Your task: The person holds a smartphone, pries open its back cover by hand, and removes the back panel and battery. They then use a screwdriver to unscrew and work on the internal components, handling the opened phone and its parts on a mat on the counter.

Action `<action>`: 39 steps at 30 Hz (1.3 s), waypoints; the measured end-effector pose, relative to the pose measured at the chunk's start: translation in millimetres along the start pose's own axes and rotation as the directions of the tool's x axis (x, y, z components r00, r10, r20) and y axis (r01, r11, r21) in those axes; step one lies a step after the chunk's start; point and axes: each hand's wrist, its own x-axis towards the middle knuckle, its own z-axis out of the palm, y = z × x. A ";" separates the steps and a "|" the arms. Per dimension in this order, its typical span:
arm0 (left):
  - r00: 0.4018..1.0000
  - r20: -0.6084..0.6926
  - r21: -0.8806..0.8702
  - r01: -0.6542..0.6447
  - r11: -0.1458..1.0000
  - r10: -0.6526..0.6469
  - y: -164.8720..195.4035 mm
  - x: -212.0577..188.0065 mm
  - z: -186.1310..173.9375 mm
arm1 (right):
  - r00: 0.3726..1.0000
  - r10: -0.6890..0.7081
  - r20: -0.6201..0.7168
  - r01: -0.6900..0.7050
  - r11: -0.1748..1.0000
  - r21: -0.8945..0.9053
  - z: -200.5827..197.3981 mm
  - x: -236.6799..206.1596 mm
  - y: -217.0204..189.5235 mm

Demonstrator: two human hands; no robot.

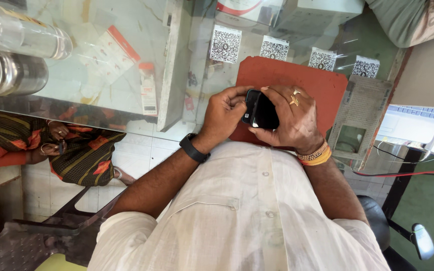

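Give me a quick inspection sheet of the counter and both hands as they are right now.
Surface: glass counter with a red mat on it.
Job's things: black phone, held above the mat.
Clutter: four square code cards, steel cup, clear tumbler, mesh tray.
Grippers: left hand and right hand both grip the phone; fingers wrap its edges.
Cables: red and black wires at right.
Surroundings: seated person in striped cloth, tiled floor, chair.

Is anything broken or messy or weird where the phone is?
Nothing stands out. Both hands, left hand and right hand, hold the black phone above the red mat on the glass counter. No spill or crack shows.
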 end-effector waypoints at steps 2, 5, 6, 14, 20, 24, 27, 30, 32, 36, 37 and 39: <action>1.000 0.011 0.064 -0.007 0.998 0.006 0.5 1.1 -2.3 | 1.000 -0.007 -0.023 0.007 1.000 0.010 1.2 -0.3 2.6; 1.000 0.016 0.050 -0.004 0.999 0.003 1.7 2.2 -2.9 | 0.997 -0.005 -0.073 0.005 1.000 0.002 1.7 -5.5 7.3; 1.000 0.016 0.024 0.001 1.000 -0.001 2.0 2.3 -2.2 | 0.996 -0.001 -0.091 0.001 1.000 -0.006 0.8 -8.9 9.2; 1.000 0.014 0.058 0.027 0.998 -0.028 4.3 3.2 -2.1 | 0.941 0.137 -0.310 -0.102 0.987 0.127 2.6 -40.3 24.3; 0.999 0.021 0.040 0.029 0.999 -0.030 6.0 2.6 -2.3 | 0.846 0.290 -0.448 -0.163 0.940 0.301 11.3 -61.2 28.4; 0.999 -0.003 0.049 0.049 0.998 -0.049 8.5 1.6 -0.8 | 0.720 0.394 -0.571 -0.120 0.881 0.457 21.3 -67.5 36.3; 0.999 -0.010 0.140 0.051 0.989 -0.050 10.0 3.2 2.5 | 0.629 0.451 -0.633 -0.083 0.848 0.523 21.8 -70.1 40.8; 0.998 -0.023 0.138 0.055 0.989 -0.052 12.0 3.5 4.0 | 0.594 0.487 -0.640 -0.123 0.841 0.527 19.2 -70.4 41.5; 0.998 -0.019 0.138 0.062 0.988 -0.060 13.2 3.3 3.7 | 0.569 0.482 -0.666 -0.126 0.852 0.509 18.1 -69.1 42.3; 0.997 -0.017 0.126 0.078 0.989 -0.076 13.7 4.0 3.2 | 0.515 0.541 -0.665 -0.024 0.785 0.620 16.6 -68.9 45.5; 0.997 -0.023 0.118 0.074 0.990 -0.072 13.8 3.9 2.8 | 0.510 0.561 -0.652 0.018 0.751 0.660 15.7 -70.0 47.0; 0.997 -0.036 0.102 0.067 0.993 -0.064 14.4 3.8 2.1 | 0.504 0.599 -0.622 0.102 0.674 0.732 12.4 -73.4 52.5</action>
